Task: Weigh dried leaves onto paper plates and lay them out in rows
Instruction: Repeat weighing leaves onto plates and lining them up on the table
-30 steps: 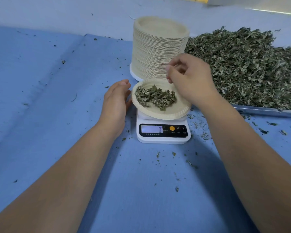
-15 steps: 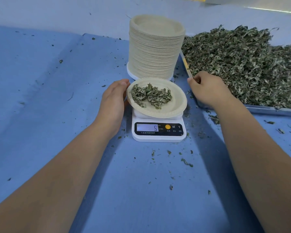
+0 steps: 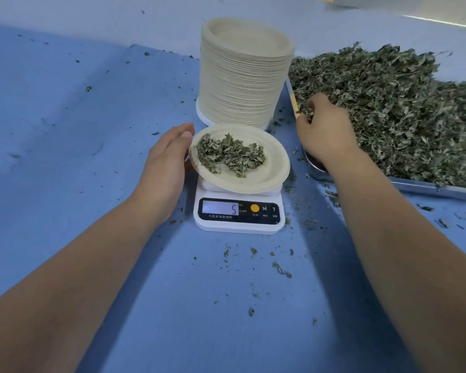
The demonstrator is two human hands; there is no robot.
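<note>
Green leaf crumbs (image 3: 280,269) lie scattered over the near part of the blue surface (image 3: 65,130). Beyond them, at the middle of the surface, sits a white digital kitchen scale (image 3: 238,215); its display shows 5. On the scale rests 1 round beige paper plate (image 3: 271,175), and a small mound of dried green leaves (image 3: 230,157) fills the plate's left half.

The left hand (image 3: 164,162) lies just beside the plate's left rim, with its thumb tip at the edge. Its grip is released, the fingers straight and holding nothing. I cannot tell whether it actually touches the rim.

The right hand (image 3: 326,130) is further back and to the right, at the near-left corner of a shallow metal tray (image 3: 428,188). This tray holds a loose heap of dried green leaves (image 3: 401,109). The right hand's grip is clenched, the fingers curled round a tuft of leaves (image 3: 306,113) at the edge of the heap.

From that grip the plate lies to the left and nearer the person, close by, so a top-up would probably be a short carry across the tray's edge. The left hand is the nearer one for lifting the plate away.

Furthest back, behind the scale, a tall stack of beige paper plates (image 3: 242,76) stands on a white base.
</note>
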